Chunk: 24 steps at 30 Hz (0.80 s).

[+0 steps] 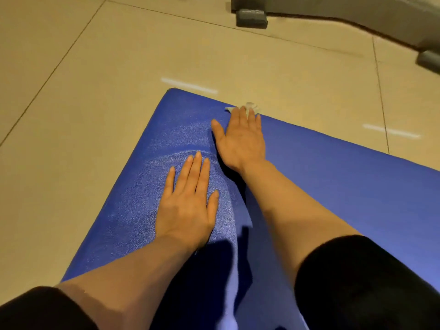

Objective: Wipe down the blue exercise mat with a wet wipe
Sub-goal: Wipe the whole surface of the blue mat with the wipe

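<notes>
The blue exercise mat (333, 182) lies on a tiled floor, one corner pointing away at the upper left. My right hand (240, 139) lies flat with straight fingers near the mat's far edge, pressing a white wet wipe (250, 107) that sticks out past the fingertips. My left hand (188, 206) rests flat on the mat, fingers straight and together, nearer to me and to the left of the right hand. The mat's left half looks shiny and damp around the left hand.
Beige floor tiles (83, 103) surround the mat on the left and far sides. Grey furniture feet (251, 17) and a grey base (431, 60) stand at the top right. Dark sleeves cover both upper arms at the bottom.
</notes>
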Tool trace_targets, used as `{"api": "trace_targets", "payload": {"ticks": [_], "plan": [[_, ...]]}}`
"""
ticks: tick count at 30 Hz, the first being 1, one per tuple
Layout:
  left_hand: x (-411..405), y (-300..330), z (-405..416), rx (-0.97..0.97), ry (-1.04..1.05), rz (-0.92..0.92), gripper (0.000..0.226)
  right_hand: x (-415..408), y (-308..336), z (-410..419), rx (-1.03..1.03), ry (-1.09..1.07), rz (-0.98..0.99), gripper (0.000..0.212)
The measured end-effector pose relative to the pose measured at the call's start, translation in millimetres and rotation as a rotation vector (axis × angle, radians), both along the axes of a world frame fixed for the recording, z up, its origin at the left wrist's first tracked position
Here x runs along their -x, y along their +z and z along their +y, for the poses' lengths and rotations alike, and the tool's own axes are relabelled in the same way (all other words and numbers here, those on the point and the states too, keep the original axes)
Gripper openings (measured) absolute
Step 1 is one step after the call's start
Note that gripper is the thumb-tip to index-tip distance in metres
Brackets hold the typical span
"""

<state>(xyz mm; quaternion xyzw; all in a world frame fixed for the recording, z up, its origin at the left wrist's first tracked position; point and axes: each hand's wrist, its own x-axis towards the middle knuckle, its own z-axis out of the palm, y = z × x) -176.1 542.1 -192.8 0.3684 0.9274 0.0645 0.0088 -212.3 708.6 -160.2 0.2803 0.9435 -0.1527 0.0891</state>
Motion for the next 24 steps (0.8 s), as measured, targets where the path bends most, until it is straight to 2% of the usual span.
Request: {"api": "trace_targets", "payload": {"ticks": [2,5,8,11,14,18,21,24], "plan": [[-2,-1,2,0.012,0.005,-0.009,0.063,19,0,-9,0.063,0.065,0.04,0.071],[-3,-1,0,-0.004,-0.004,-0.014,0.062,7,-1,7,-0.003,0.108,0.036,0.071],[1,0,-2,-0.004,-0.015,-0.003,0.063,-44,-3,35,-0.161,-0.039,-0.051,0.072],[2,-1,-1,0.006,-0.003,0.002,0.063,-49,-5,35,-0.158,-0.162,-0.072,0.074],[-2,-3,0,0.012,0.009,-0.003,0.063,-14,-8,2,-0.03,-0.071,0.051,0.073],[-1,-4,-1,0.02,-0.001,-0.023,0.063,-23,-12,-6,-0.027,0.089,0.093,0.072],[0,-3,-1,0.024,-0.015,-0.021,0.063,-63,-12,11,-0.134,0.009,0.103,0.071],[3,-3,-2,0.034,-0.011,-0.013,0.063,-65,-7,-5,-0.12,-0.104,0.055,0.073]]}}
